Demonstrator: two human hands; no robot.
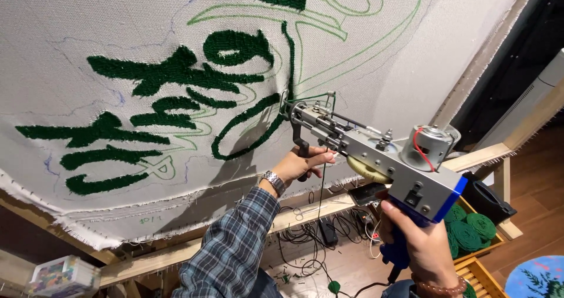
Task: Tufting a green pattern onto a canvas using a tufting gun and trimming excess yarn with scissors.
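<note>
While needle tip presses canvas [88, 28], tufting gun [376, 151] clamped both ends: left grip [299, 164] closed on front handle, right grip [414, 236] closed on blue rear handle.

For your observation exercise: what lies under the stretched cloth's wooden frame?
Under the wooden frame: tangled black cables on the floor and green yarn rolls in a crate. The sleeve covers the rest.

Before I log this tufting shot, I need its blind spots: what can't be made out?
Head view only:
- Tufting gun needle tip: pressed into the cloth, hidden.
- Right hand trigger finger: behind the blue grip.
- Left hand palm: wrapped round the front handle.
- Green design: cut off at the top edge.
- Yarn rolls: partly behind the gun.
</note>
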